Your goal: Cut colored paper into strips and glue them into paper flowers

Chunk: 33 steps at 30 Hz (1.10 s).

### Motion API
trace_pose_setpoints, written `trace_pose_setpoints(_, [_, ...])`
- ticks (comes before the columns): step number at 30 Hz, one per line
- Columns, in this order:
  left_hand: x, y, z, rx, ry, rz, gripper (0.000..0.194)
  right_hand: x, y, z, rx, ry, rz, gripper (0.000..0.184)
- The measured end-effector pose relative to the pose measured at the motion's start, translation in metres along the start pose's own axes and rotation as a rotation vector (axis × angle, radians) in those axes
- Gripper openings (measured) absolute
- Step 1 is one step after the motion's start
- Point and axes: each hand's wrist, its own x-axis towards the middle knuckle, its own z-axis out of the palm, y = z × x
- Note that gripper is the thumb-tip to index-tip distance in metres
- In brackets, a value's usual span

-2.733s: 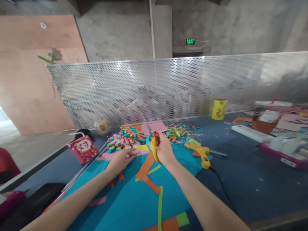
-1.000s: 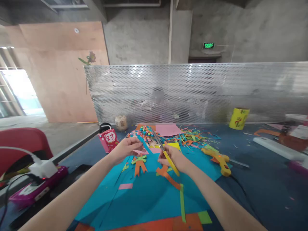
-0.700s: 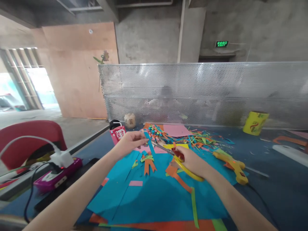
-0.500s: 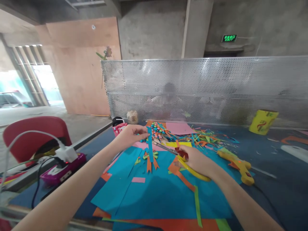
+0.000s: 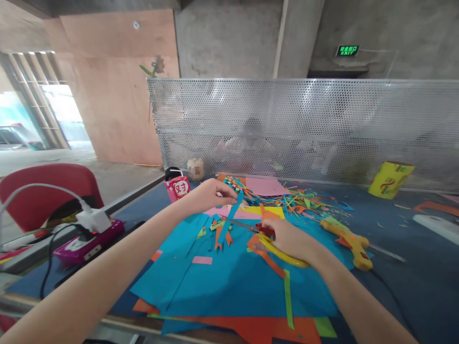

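Note:
My left hand (image 5: 211, 195) pinches the top of a narrow blue paper strip (image 5: 229, 220), which hangs slanting down to the left. In my right hand (image 5: 283, 234) is a pair of scissors (image 5: 281, 251) with yellow and red handles, its blades pointing left and reaching the strip. Whether the blades touch the strip I cannot tell. Below them, an orange and green paper piece with notched tails (image 5: 226, 237) lies on large blue paper sheets (image 5: 215, 291). A small pink paper rectangle (image 5: 202, 260) and a green strip (image 5: 289, 300) lie nearer to me.
Behind my hands is a heap of coloured paper scraps (image 5: 304, 199). A yellow glue gun (image 5: 349, 241) rests at the right, near a yellow container (image 5: 390, 180). At left stands a purple power strip (image 5: 88, 243). A perforated metal screen (image 5: 304, 129) crosses the back, with a person behind it.
My left hand has moved right, and the blue strip has swung from near vertical to a slant across the scissor blades. The view has shifted slightly.

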Motion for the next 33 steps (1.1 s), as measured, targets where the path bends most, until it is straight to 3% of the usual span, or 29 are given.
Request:
trace_pose_setpoints(9, [0.005, -0.001, 0.002, 0.021, -0.043, 0.016, 0.021, -0.002, -0.002, -0.001, 0.015, -0.035, 0.016, 0.033])
trace_pose_setpoints(22, [0.002, -0.009, 0.0, -0.051, 0.053, -0.01, 0.02, 0.0, -0.001, -0.003, -0.102, -0.06, 0.046, 0.041])
trace_pose_setpoints(28, [-0.009, -0.022, 0.009, -0.119, -0.055, -0.068, 0.022, 0.007, 0.011, -0.009, -0.396, 0.011, 0.296, 0.041])
trace_pose_setpoints(31, [-0.02, -0.027, 0.012, 0.005, -0.158, -0.109, 0.03, 0.011, 0.019, -0.013, -0.427, 0.018, 0.379, 0.044])
trace_pose_setpoints(33, [-0.031, -0.033, 0.011, 0.156, -0.159, -0.169, 0.041, 0.012, 0.021, -0.015, -0.43, 0.027, 0.396, 0.048])
